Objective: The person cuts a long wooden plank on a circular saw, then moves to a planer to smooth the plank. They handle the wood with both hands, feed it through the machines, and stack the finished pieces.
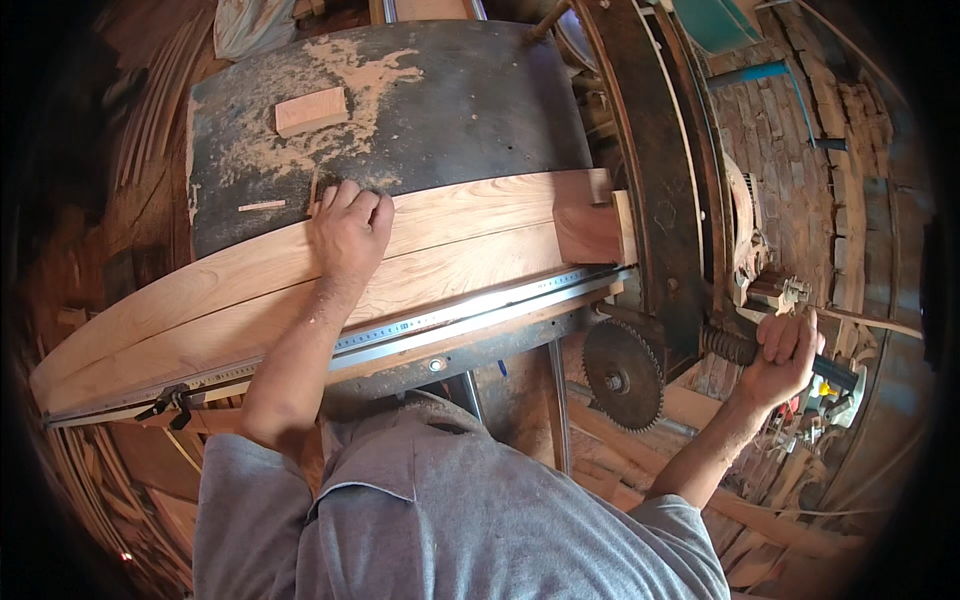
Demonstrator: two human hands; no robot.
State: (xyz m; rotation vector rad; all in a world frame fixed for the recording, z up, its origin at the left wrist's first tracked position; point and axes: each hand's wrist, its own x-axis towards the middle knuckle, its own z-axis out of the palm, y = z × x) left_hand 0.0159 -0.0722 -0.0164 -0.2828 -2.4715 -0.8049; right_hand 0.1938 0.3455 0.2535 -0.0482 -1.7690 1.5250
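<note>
Two long, light wooden boards (470, 215) lie side by side across the machine's table, their right ends against a reddish wood block (590, 235). My left hand (355, 225) is closed over the boards' far edge, its fingers curled down. A small upright sliver of wood stands beside those fingertips. Out to the right, my right hand (785, 355) is wrapped round a black bar-shaped handle (835, 372) by the saw's arm. Left of that handle hangs a round toothed saw blade (623, 375).
A metal rule (480, 312) runs along the boards' near side, with a black clamp (170, 402) at its left. On the dark, sawdust-strewn table (480, 110) lie a small wood block (311, 111) and a thin offcut (262, 206). The dark machine arm (665, 170) rises at right.
</note>
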